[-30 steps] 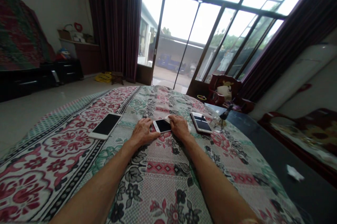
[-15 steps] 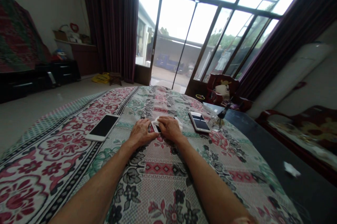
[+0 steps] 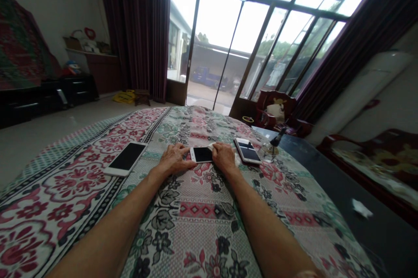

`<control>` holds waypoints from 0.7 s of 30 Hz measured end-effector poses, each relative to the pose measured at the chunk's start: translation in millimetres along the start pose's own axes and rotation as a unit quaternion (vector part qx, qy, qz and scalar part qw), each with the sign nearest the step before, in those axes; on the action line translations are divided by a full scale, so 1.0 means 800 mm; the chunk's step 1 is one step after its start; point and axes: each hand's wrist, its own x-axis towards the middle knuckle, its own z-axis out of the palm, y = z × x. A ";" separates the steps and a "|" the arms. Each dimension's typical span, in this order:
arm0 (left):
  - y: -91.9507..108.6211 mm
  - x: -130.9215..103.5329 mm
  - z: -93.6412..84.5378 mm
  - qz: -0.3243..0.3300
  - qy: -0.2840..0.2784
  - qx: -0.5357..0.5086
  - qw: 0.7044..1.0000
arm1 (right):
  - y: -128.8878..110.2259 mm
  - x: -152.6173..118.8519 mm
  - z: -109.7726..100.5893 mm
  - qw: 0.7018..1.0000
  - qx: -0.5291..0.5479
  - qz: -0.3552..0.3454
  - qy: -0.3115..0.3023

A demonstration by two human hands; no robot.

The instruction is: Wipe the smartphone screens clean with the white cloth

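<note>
A white phone with a dark screen (image 3: 202, 154) lies sideways on the patterned tablecloth (image 3: 202, 195), between my hands. My left hand (image 3: 175, 159) grips its left end, thumb at the near edge and fingers at the far side. Over the phone's right end, my right hand (image 3: 224, 156) presses a white tissue (image 3: 237, 159), which is partly hidden under the fingers and palm. A larger white phone (image 3: 127, 158) rests to the left. On the right is another phone (image 3: 247, 151) with reflections on its screen.
A clear glass container (image 3: 269, 151) with a dark-topped object stands right of the phones. Beyond the cloth's right edge, a crumpled white tissue (image 3: 362, 209) lies on a dark surface (image 3: 342, 182). A carved wooden chair (image 3: 277, 106) is near the glass doors.
My right hand has slid right along the phone with the tissue, uncovering most of the screen. My left hand stays at the left end.
</note>
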 end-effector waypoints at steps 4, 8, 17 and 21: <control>-0.004 0.002 0.001 0.006 -0.004 -0.001 1.000 | -0.019 -0.005 0.005 0.999 0.006 -0.054 0.004; -0.006 0.003 -0.002 0.002 -0.024 0.012 1.000 | -0.040 -0.014 0.007 0.991 0.012 -0.133 -0.007; -0.008 0.010 -0.011 0.011 -0.059 0.077 0.995 | -0.055 -0.019 0.014 0.981 0.056 -0.186 -0.008; -0.010 0.010 -0.009 0.024 -0.049 0.077 0.996 | -0.035 -0.010 0.008 0.991 0.044 -0.126 -0.006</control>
